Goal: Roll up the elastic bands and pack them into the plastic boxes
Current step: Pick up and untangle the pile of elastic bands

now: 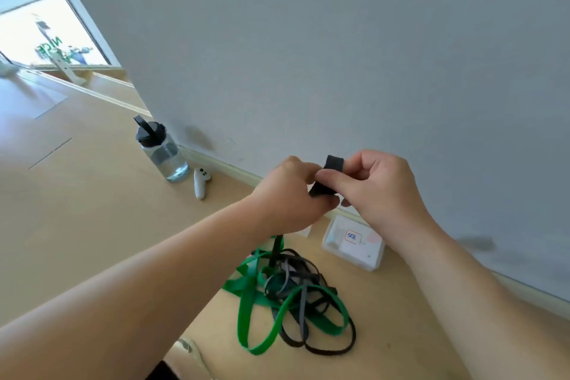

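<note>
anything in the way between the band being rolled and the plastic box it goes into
No object lies between them: the black band, pinched by the left hand and right hand, is held above the plastic box. But the box's labelled lid looks closed, and the band's tail hangs into the pile of bands.

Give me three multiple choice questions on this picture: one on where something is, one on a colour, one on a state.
1. Where is the white controller? A beside the water bottle; B on a shelf; C in a drawer.
2. What colour is the band pinched by the left hand and right hand? A red; B black; C yellow.
3. That band is: A partly rolled, its tail hanging to the pile; B flat on the floor; C untouched.
Answers: A, it lies by the bottle's base; B, the roll looks black; A, a strand drops below the left hand.
</note>
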